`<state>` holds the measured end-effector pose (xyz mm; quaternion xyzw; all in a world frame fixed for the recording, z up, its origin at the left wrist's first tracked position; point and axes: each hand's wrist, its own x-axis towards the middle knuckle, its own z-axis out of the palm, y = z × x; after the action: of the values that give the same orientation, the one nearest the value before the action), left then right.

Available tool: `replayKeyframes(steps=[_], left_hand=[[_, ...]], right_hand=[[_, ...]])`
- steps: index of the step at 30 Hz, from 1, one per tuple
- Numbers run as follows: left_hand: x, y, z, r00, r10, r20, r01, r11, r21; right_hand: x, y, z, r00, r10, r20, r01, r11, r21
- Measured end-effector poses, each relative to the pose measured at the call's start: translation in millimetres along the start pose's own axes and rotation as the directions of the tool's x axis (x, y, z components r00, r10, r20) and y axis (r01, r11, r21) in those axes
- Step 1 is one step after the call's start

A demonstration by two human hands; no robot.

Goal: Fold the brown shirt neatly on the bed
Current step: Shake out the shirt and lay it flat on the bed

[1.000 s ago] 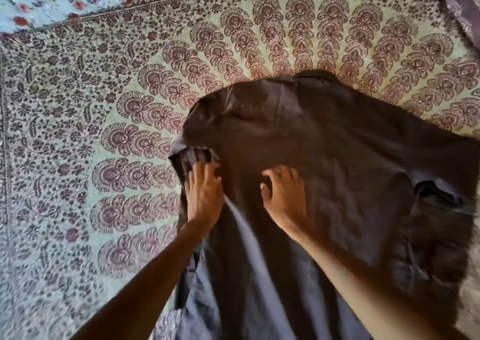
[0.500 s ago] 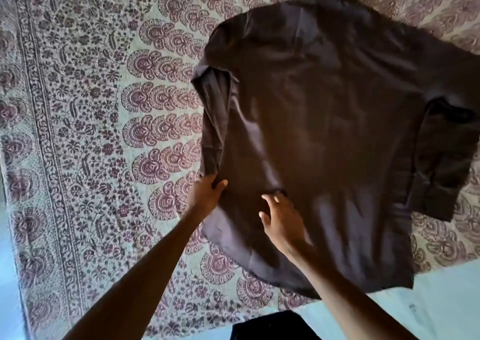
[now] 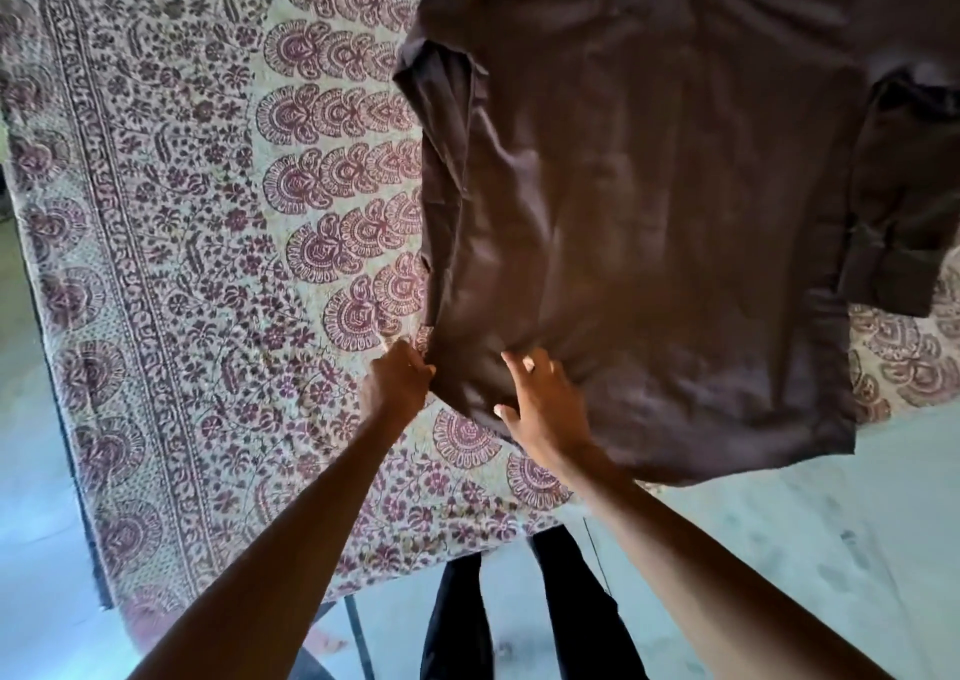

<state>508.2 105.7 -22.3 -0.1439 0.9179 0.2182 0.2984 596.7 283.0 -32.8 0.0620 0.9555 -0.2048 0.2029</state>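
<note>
The brown shirt [image 3: 649, 201] lies spread on the patterned bedspread [image 3: 208, 264], back side up, collar end toward the top of the view. Its left sleeve is folded in along the left side; the right sleeve [image 3: 904, 212] lies doubled at the right. My left hand [image 3: 397, 386] pinches the shirt's lower left edge with curled fingers. My right hand [image 3: 540, 409] rests on the cloth just beside it, fingers spread and nearly straight, pressing the fabric near the hem.
The bed's near edge runs diagonally under my forearms. Pale floor [image 3: 831, 549] shows below and right of it. My dark trouser legs [image 3: 571, 617] stand by the bed edge. Bedspread border lies at the left.
Both hands have slid down the shirt's left side from the shoulder to the hem corner. The view has tilted down, showing the bed edge and floor.
</note>
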Motion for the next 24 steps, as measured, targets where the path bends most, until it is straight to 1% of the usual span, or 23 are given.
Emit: replayKeyframes(steps=[1, 3, 4, 6, 7, 8, 9, 10, 12, 13, 15, 17, 18, 20, 22, 24], left_hand=[[-4, -1, 0, 1.0, 0.02, -0.003, -0.02, 0.999, 0.033], [-11, -3, 0, 0.997, 0.047, -0.059, -0.04, 0.993, 0.109], [-16, -2, 0, 0.995, 0.06, -0.082, -0.049, 0.99, 0.131], [-23, -1, 3, 0.985, 0.103, -0.135, -0.079, 0.982, 0.173], [-27, -1, 6, 0.972, 0.167, -0.163, -0.134, 0.971, 0.196], [-32, 0, 10, 0.951, 0.259, -0.17, -0.221, 0.951, 0.214], [-35, 3, 16, 0.913, 0.372, -0.169, -0.331, 0.915, 0.23], [-40, 9, 22, 0.867, 0.474, -0.154, -0.432, 0.869, 0.241], [-47, 26, 37, 0.782, 0.622, -0.043, -0.595, 0.765, 0.246], [-50, 38, 45, 0.749, 0.661, 0.034, -0.647, 0.72, 0.253], [-57, 70, 63, 0.674, 0.716, 0.183, -0.731, 0.61, 0.307], [-62, 102, 82, 0.585, 0.768, 0.262, -0.797, 0.483, 0.362], [-66, 119, 92, 0.55, 0.784, 0.288, -0.817, 0.434, 0.381], [-72, 151, 110, 0.501, 0.794, 0.343, -0.841, 0.356, 0.407], [-72, 176, 123, 0.485, 0.777, 0.401, -0.853, 0.318, 0.415], [-70, 195, 135, 0.514, 0.712, 0.478, -0.843, 0.315, 0.436]], right_hand=[[-3, -2, 4, 1.0, 0.015, -0.014, -0.015, 1.0, -0.006], [-8, -6, 10, 0.998, 0.032, -0.057, -0.032, 0.999, 0.001], [-10, -8, 10, 0.997, 0.038, -0.071, -0.037, 0.999, 0.026], [-11, -6, 8, 0.995, 0.072, -0.07, -0.062, 0.989, 0.131], [-13, -3, 5, 0.993, 0.097, -0.072, -0.083, 0.979, 0.184], [-16, 2, 2, 0.988, 0.128, -0.086, -0.107, 0.97, 0.216], [-19, 9, -3, 0.98, 0.164, -0.115, -0.134, 0.963, 0.233], [-23, 18, -8, 0.967, 0.204, -0.152, -0.164, 0.957, 0.24], [-30, 42, -17, 0.925, 0.305, -0.225, -0.25, 0.937, 0.242], [-35, 57, -23, 0.889, 0.376, -0.26, -0.316, 0.916, 0.246], [-47, 94, -36, 0.788, 0.522, -0.326, -0.451, 0.85, 0.27], [-58, 132, -48, 0.672, 0.647, -0.36, -0.566, 0.763, 0.312], [-65, 150, -55, 0.604, 0.714, -0.355, -0.63, 0.7, 0.335], [-78, 185, -70, 0.484, 0.816, -0.315, -0.747, 0.573, 0.338], [-85, 213, -80, 0.414, 0.862, -0.291, -0.806, 0.496, 0.324], [-89, 240, -81, 0.371, 0.897, -0.241, -0.807, 0.44, 0.394]])
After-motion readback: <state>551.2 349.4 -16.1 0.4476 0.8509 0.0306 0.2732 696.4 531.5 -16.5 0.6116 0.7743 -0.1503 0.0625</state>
